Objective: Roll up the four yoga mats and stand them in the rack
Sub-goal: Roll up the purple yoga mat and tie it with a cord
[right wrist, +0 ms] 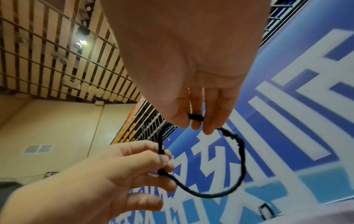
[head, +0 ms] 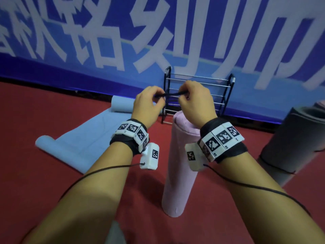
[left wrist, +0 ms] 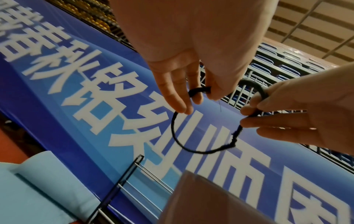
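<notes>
A: What do the hands hold?
B: Both pinch one black elastic loop; the left hand grips its left end, the right hand its right end, stretched between them.
A: And the mats?
B: The pink mat, rolled, stands upright just below the hands. The blue mat lies half unrolled at nine o'clock. A grey rolled mat sits at three o'clock.
A: The rack?
B: The rack stands at twelve o'clock, against the blue banner.
</notes>
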